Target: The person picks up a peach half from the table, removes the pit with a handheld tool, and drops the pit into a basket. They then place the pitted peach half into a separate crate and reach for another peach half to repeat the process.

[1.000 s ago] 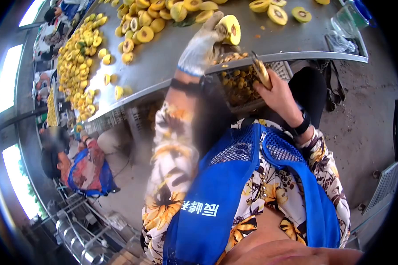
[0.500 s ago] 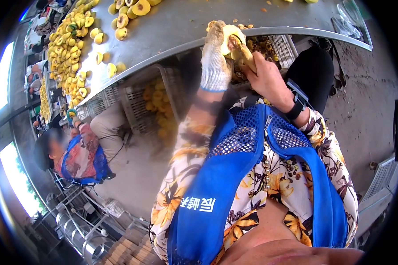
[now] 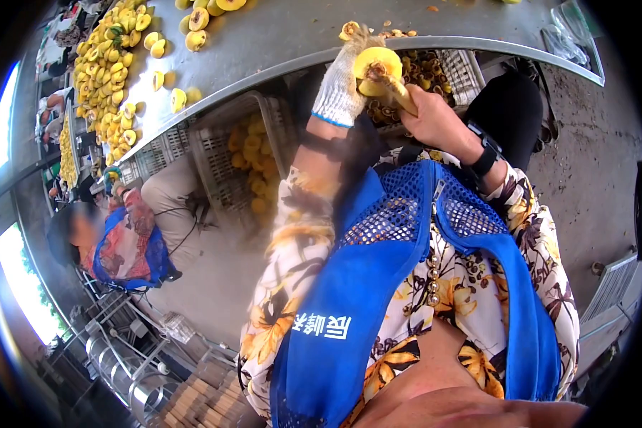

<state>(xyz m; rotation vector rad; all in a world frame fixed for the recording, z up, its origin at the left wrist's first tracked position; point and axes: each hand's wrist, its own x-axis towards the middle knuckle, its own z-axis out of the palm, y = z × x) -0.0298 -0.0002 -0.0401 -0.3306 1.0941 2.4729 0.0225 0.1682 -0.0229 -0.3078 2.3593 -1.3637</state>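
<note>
My left hand (image 3: 341,84), in a white knitted glove, is closed around a yellow peach half (image 3: 372,60). The cut face of the peach is turned toward me, with a brownish centre. My bare right hand (image 3: 435,123) grips the pale handle of a pitting tool (image 3: 405,101). Its far end is at the centre of the peach half; the tip itself is hidden. Both hands are at the near edge of the metal table (image 3: 292,53), above a crate (image 3: 462,77) of brown peach pits (image 3: 428,70).
Many peach halves (image 3: 103,78) are heaped on the table's left side, with some scattered nearer. Small bits lie by the table edge. Below left stands a crate (image 3: 207,153) holding peach halves. Another person (image 3: 132,239) sits farther left. A clear plastic bag (image 3: 563,43) lies at the right corner.
My left hand has tilted and shifted slightly left. The peach half has turned so its cut face shows more, and the pitting tool stays against it. My right hand has barely moved.
</note>
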